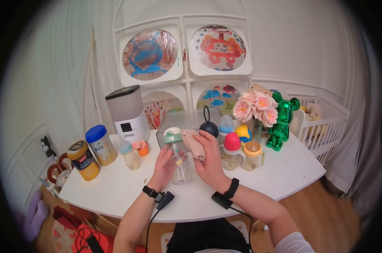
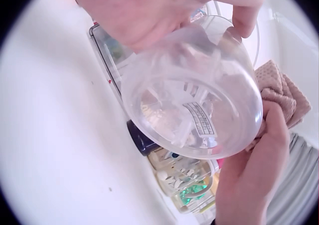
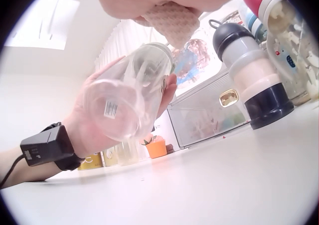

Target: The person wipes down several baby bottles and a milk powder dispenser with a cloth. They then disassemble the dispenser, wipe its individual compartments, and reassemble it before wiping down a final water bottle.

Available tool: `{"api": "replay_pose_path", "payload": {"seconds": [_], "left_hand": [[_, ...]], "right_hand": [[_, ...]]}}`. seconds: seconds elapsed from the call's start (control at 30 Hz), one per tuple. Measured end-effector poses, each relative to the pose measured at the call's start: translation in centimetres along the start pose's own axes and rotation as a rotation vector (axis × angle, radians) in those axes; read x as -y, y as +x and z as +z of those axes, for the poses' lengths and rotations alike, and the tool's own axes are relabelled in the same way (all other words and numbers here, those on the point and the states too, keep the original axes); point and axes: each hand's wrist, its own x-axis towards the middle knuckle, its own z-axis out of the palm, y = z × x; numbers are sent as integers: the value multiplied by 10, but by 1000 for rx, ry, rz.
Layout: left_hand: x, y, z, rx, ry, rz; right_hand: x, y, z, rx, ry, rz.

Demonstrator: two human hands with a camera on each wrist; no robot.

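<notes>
My left hand [image 1: 161, 169] grips a clear plastic water bottle [image 1: 181, 172] with a mint-green and white lid [image 1: 172, 135]. The bottle is held over the white table, and its transparent base [image 2: 164, 147] with a small printed label fills much of the left wrist view. In my right hand [image 1: 211, 163] is a folded pink waffle-weave cloth [image 1: 194, 145], pinched between thumb and fingers beside the lid. The right wrist view shows the cloth [image 3: 172, 23] hanging just above the tilted bottle [image 3: 122, 103], with the left fingers wrapped around its side.
Right of the hands stand a dark-topped stacked container [image 1: 208, 128], a pink-capped bottle [image 1: 232, 154], a yellow-handled cup [image 1: 252, 154], flowers [image 1: 256, 105] and a green bear figure [image 1: 281, 122]. On the left are two tins [image 1: 84, 162], [image 1: 101, 145], a baby bottle [image 1: 130, 158] and a white machine [image 1: 127, 114].
</notes>
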Motion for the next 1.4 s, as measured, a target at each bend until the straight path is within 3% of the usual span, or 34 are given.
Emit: {"api": "replay_pose_path", "payload": {"seconds": [0.17,0.23,0.37,0.43,0.5,0.67,0.73,0.83,0.97,1.07,1.13,1.27,1.37,1.4], "left_hand": [[8,-1,-6,103,67,-69],[10,-1,-5,138,97,-88],[15,0,-9,-9,40,-49],[16,3,-17,-55,-4,-32],[14,6,-24,-165,-234,-149],[6,10,-23,-225,-270,-158],[2,12,-26,-267,-245,-244],[-6,5,-9,-380,-232,-169],[0,8,-26,-374,-329,-191],[-1,8,-32,-292,-436,-213],[-3,6,-31,-177,-463,-280],[-10,0,-15,-157,-473,-318],[-15,-2,-10,-256,-391,-247],[-10,1,-15,-310,-424,-189]], "right_hand": [[-1,0,0,-36,-56,-31],[-1,-1,-1,95,-65,-50],[2,-3,-1,190,-54,-74],[4,-6,-1,342,-44,-99],[5,-8,0,398,-32,-133],[12,-8,-2,539,-38,-220],[16,-7,-5,597,-17,-237],[21,-5,-7,583,9,-275],[27,0,-7,575,-15,-371],[27,1,-4,546,-108,-479],[26,-1,0,409,-188,-508],[29,0,-1,394,-214,-514],[29,-1,-1,391,-280,-503],[29,-2,-2,405,-291,-423]]}}
